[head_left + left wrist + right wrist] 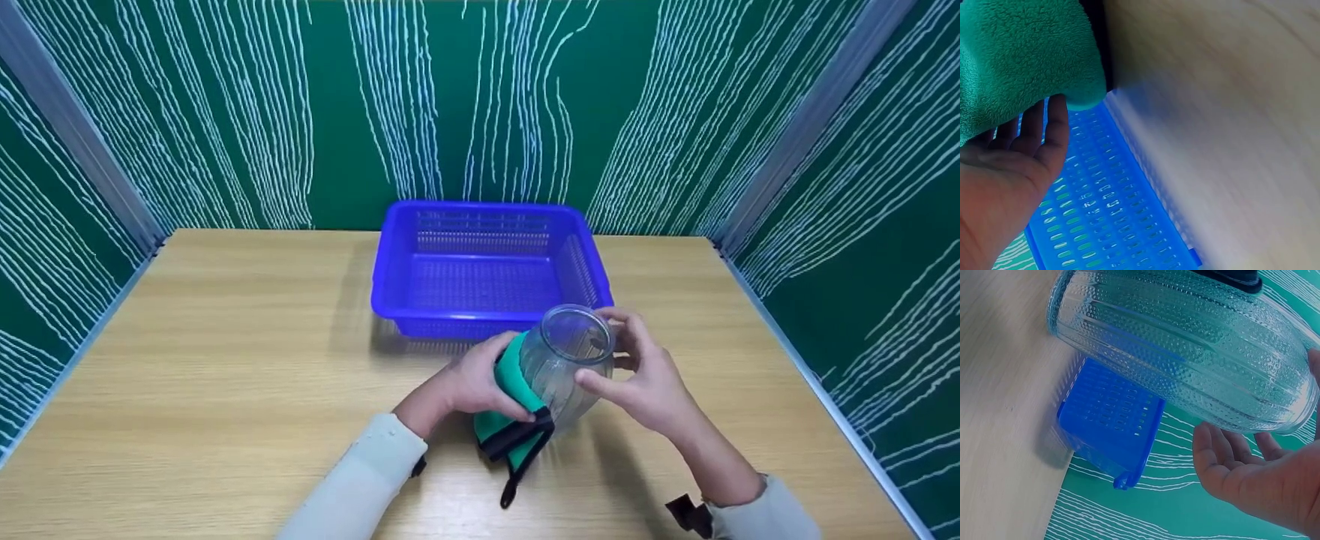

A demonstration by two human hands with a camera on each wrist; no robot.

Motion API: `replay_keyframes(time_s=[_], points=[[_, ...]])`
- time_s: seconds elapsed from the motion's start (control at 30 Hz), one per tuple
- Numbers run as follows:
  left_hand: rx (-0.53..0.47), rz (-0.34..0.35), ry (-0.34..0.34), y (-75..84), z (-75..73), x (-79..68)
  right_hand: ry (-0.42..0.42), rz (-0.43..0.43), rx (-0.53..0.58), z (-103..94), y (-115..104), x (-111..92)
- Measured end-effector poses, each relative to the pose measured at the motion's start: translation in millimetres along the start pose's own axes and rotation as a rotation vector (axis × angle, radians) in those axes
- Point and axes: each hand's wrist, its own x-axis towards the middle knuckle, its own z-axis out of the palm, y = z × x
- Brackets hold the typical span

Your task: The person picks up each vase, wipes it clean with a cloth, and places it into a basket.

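A clear ribbed glass jar is held off the table in front of the basket, its round mouth facing up toward the head view. My right hand grips it near the rim, thumb on the near side and fingers behind. A fuzzy green cloth with black edging and a hanging loop wraps the jar's left side. With thumb and fingers spread around it, my left hand holds this cloth against the glass. In the right wrist view the jar's dimpled wall fills the upper part, above the curled fingers.
Behind the jar, a blue perforated plastic basket stands on the wooden table near the back wall. Green panels with white wavy lines enclose the table at the back and both sides, with metal posts at the corners.
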Motion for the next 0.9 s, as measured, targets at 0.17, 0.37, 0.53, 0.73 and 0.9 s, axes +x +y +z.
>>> replay_keyframes(time_s=[0.17, 0.37, 0.53, 0.73, 0.9], points=[[0.055, -0.024, -0.022, -2.4, 0.9, -1.4, 0.029, -0.026, 0.017, 3.1, 13.4, 2.3], [0.114, -0.035, -0.032, -4.9, 1.3, -0.9, 0.027, -0.031, -0.02, 3.1, 16.3, 3.1], [0.182, -0.053, -0.042, -6.2, 2.0, -1.6, 0.017, -0.02, -0.037, 2.6, 16.1, 2.8], [0.24, -0.064, -0.046, -8.0, 4.0, -1.8, -0.001, -0.046, -0.057, 1.1, 16.2, 3.6], [0.268, -0.08, -0.046, -7.3, 4.2, -2.2, -0.01, -0.043, -0.052, 0.3, 16.2, 4.9]])
